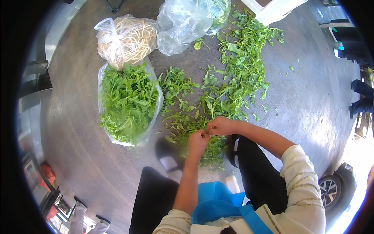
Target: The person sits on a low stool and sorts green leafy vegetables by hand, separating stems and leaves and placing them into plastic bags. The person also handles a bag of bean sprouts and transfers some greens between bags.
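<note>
My left hand (197, 143) and my right hand (222, 125) meet fingertip to fingertip. A thin stem (206, 134) is pinched between them; its ends are hidden by the fingers. Loose leafy greens (211, 155) lie on the floor below both hands and between my feet. From there a long heap of cut greens (244, 63) stretches away to the upper right. To the left, a clear plastic bag (159, 101) lies open around a large bunch of serrated-leaf greens (127, 99). A smaller clump (176, 83) of the same greens sits beside it.
Beyond the open bag is a knotted clear bag of pale, root-like strands (137, 38). Another clear plastic bag (184, 26) stands beside it, near bagged greens (220, 14). A white plastic stool or chair part (271, 11) borders the heap. Other people's legs (362, 98) and a car wheel (330, 191) appear right.
</note>
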The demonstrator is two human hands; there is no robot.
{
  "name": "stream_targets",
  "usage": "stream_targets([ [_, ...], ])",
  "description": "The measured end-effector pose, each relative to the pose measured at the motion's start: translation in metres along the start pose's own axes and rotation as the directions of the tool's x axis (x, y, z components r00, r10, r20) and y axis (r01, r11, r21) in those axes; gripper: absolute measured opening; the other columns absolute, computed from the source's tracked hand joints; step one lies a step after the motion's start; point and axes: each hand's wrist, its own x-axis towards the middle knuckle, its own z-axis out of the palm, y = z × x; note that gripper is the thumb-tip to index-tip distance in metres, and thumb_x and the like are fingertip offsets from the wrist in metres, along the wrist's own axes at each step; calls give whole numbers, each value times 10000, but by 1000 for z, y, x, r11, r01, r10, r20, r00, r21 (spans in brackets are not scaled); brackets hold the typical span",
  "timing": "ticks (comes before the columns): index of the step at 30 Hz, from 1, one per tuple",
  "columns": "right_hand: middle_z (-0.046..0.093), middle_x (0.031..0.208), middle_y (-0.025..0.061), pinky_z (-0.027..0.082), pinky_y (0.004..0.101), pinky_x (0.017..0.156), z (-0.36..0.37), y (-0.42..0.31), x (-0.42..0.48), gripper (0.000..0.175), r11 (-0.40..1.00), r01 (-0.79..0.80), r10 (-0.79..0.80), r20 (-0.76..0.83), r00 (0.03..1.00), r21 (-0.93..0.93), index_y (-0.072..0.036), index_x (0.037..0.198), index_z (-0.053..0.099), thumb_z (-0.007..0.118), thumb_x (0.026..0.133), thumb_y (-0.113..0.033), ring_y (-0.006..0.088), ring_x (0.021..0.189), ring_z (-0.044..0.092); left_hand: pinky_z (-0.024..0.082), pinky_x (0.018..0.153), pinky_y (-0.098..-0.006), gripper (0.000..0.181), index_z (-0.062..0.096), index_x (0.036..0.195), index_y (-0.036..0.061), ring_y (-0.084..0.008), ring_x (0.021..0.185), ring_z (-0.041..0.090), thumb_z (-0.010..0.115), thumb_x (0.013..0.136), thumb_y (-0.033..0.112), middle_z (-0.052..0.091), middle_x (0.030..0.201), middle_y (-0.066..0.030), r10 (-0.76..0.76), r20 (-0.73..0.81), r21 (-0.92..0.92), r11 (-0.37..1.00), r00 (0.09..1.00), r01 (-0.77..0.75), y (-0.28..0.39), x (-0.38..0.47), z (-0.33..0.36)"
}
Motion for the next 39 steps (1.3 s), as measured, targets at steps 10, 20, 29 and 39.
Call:
stream_targets([
  [10, 590, 718, 99, 462, 350, 569, 2, 20, 17, 117, 987, -159, 151, -267, 952, -8, -60, 842, 590, 571, 741, -117, 219, 593, 580, 343, 454, -195, 109, 580, 777, 64, -65, 500, 440, 606, 810, 165, 615, 727, -40, -65, 293, -667, 701, 954, 253, 24, 2, -42],
  [20, 583, 849, 111, 475, 379, 661, -59, -10, 94, 586, 974, 1, -158, -685, 712, -225, -134, 1269, 393, 633, 735, -171, 293, 728, 581, 338, 401, -178, 60, 516, 842, 104, -45, 545, 487, 576, 836, 109, 602, 788, -24, -158, 97, -912, 380, 983, 152, 26, 10, -50],
  [29, 599, 693, 98, 454, 284, 496, -39, 27, 95, 125, 981, -164, 192, -532, 825, 101, 6, 871, 532, 547, 806, -99, 165, 538, 568, 318, 397, -193, 135, 564, 936, 115, -32, 539, 463, 610, 809, 113, 543, 774, 46, -405, -2, -851, 481, 914, 212, 14, 23, -38],
  [39, 543, 625, 29, 421, 220, 447, 5, -13, 27, 60, 674, -22, 247, -196, 949, 739, -10, 875, 513, 479, 826, -22, 82, 475, 509, 382, 513, -195, 265, 617, 1027, 77, -53, 650, 488, 672, 776, 143, 578, 862, 11, -304, -197, -741, 669, 932, 61, 50, 20, -37],
])
